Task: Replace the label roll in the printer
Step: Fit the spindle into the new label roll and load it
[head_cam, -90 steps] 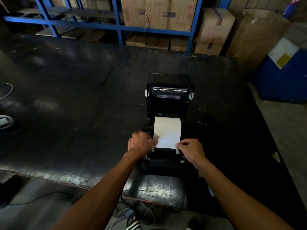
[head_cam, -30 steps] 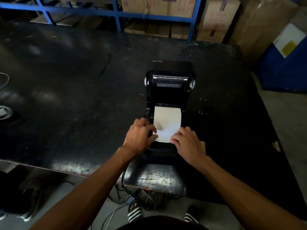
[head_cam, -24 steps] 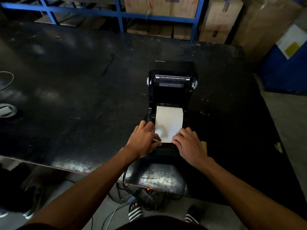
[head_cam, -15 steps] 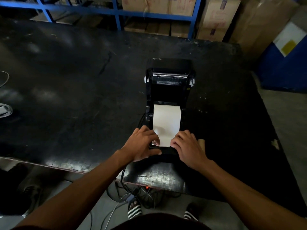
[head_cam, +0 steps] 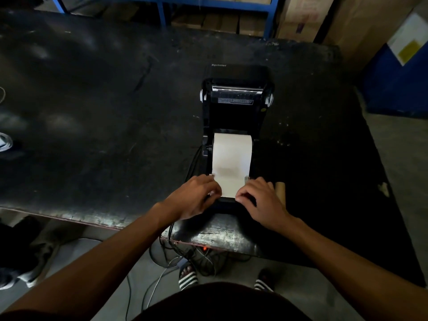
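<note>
A black label printer stands near the front edge of the dark table, its lid swung open toward the back. A white label roll sits in its bay, with a strip of paper drawn forward over the front. My left hand pinches the strip's left front corner. My right hand pinches the right front corner. An empty brown cardboard core lies on the table just right of the printer, partly hidden by my right hand.
Cables hang below the table's front edge by my sandalled feet. A round pale object sits at the far left of the table. Blue shelving with cardboard boxes stands behind; a blue bin is on the right.
The paper strip has been drawn further forward over the printer's front. Both hands have slid toward me along its edges and now pinch the front corners.
</note>
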Available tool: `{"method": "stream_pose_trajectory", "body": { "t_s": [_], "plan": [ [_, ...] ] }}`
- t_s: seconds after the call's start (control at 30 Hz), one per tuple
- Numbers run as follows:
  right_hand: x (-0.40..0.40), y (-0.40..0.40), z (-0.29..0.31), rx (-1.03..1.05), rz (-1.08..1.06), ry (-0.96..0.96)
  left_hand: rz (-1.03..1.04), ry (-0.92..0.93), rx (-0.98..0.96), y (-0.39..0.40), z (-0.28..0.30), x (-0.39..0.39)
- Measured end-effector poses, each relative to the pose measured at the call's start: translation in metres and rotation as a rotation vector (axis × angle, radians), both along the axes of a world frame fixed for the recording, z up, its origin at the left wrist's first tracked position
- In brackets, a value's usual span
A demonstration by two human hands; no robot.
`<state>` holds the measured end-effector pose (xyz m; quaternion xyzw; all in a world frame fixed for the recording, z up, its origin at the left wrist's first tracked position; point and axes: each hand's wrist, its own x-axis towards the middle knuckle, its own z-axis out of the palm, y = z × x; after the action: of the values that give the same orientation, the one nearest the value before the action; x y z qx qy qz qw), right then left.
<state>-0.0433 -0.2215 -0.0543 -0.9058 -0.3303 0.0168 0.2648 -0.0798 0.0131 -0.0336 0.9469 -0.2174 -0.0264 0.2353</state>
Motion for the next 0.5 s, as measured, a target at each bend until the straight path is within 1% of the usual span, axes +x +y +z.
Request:
{"method": "stream_pose_trajectory", "body": {
  "t_s": [0.07,0.17,0.27,0.33,0.5],
  "plan": [
    [-0.002,0.0,0.001,-0.006,0.013,-0.012,-0.017,-0.014,-0.001,0.0,0.001,-0.001],
    [-0.007,0.001,0.007,-0.092,0.092,-0.063,-0.032,-0.003,0.001,0.002,0.003,-0.002],
    [-0.017,-0.002,0.008,-0.204,0.201,-0.086,-0.063,0.046,0.001,0.004,0.004,-0.006],
    [-0.023,-0.005,0.009,-0.249,0.263,-0.053,-0.102,0.091,0.016,0.004,0.004,-0.008],
    [-0.024,-0.004,0.016,-0.28,0.372,0.052,-0.158,0.182,0.117,-0.001,0.004,-0.01]
  ]
}}
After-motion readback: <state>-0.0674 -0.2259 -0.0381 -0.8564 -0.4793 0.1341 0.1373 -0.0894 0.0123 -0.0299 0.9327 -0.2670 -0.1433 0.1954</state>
